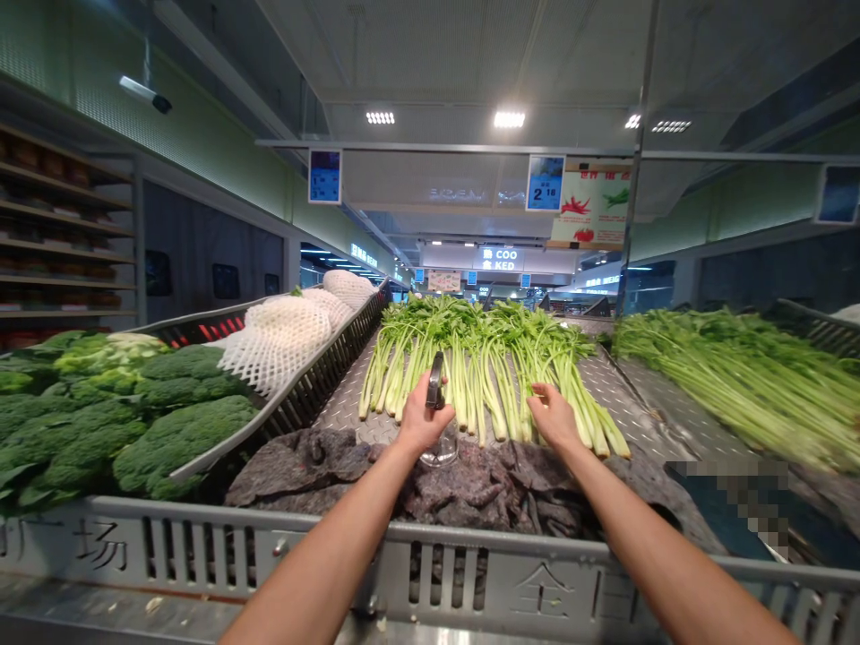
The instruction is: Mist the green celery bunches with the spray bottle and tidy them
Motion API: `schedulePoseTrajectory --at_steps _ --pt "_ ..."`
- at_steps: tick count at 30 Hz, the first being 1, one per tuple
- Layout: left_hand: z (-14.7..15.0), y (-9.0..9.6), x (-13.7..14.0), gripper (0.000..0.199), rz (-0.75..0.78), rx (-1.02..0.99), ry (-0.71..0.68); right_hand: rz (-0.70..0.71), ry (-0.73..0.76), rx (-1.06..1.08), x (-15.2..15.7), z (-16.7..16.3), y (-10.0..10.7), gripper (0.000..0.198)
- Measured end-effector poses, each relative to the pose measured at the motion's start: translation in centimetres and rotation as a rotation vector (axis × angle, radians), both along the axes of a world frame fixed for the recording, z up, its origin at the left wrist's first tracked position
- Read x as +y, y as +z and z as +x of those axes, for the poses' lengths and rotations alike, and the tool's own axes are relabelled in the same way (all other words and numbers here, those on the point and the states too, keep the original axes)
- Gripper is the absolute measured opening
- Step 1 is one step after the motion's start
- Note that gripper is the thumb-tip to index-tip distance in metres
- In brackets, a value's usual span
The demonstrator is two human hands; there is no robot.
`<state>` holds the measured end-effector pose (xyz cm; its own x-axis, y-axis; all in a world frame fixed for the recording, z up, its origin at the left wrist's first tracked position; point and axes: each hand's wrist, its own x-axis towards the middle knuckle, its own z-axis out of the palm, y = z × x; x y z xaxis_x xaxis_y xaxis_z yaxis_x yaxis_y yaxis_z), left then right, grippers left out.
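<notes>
My left hand (423,423) is wrapped round a spray bottle with a black top (435,381) and a clear body (442,448), held upright over the front of the shelf. Behind it lies a wide row of celery (494,358), leaves to the back and pale cut ends to the front. My right hand (552,414) is at the lower stalks on the right of the row, fingers slightly bent and apart, with nothing gripped. Whether its fingertips touch the stalks I cannot tell.
A crumpled grey-brown cloth (470,488) lies along the front, behind a grey slatted rail (497,573). To the left are broccoli (181,421), a black crate side (329,376) and produce in white foam nets (282,336). A mirror (732,269) stands at right.
</notes>
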<state>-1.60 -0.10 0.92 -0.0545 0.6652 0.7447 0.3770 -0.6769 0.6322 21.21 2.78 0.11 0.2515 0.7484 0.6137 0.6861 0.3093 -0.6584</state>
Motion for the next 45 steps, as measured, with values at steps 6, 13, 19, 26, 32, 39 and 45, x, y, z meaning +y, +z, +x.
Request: schedulePoseTrajectory --at_steps 6,13,19,26,32,39,45 --pt "0.3 -0.4 0.4 0.042 0.009 0.037 0.017 0.063 0.069 -0.023 -0.1 -1.3 -0.3 0.04" --pt "1.4 0.5 2.5 0.039 -0.008 -0.074 0.086 0.127 0.116 -0.168 0.3 -2.6 -0.9 0.044" --pt "2.9 0.6 2.9 0.041 0.024 -0.004 0.148 0.16 0.109 -0.292 0.0 -2.6 -1.2 0.043" --pt "2.6 -0.4 2.7 0.039 0.026 0.027 0.098 0.194 0.111 -0.369 -0.3 -3.3 -1.1 0.041" --pt "3.7 0.4 1.5 0.038 0.096 0.115 0.067 0.257 0.02 -0.318 -0.5 -3.4 -0.9 0.039" --pt "4.1 0.5 1.0 0.04 0.081 0.086 0.004 0.197 0.362 -0.133 -1.4 -4.2 -0.6 0.04" --pt "4.0 0.7 1.4 0.038 0.104 -0.15 -0.001 0.013 0.664 -0.117 -2.3 -6.2 -1.2 0.064"
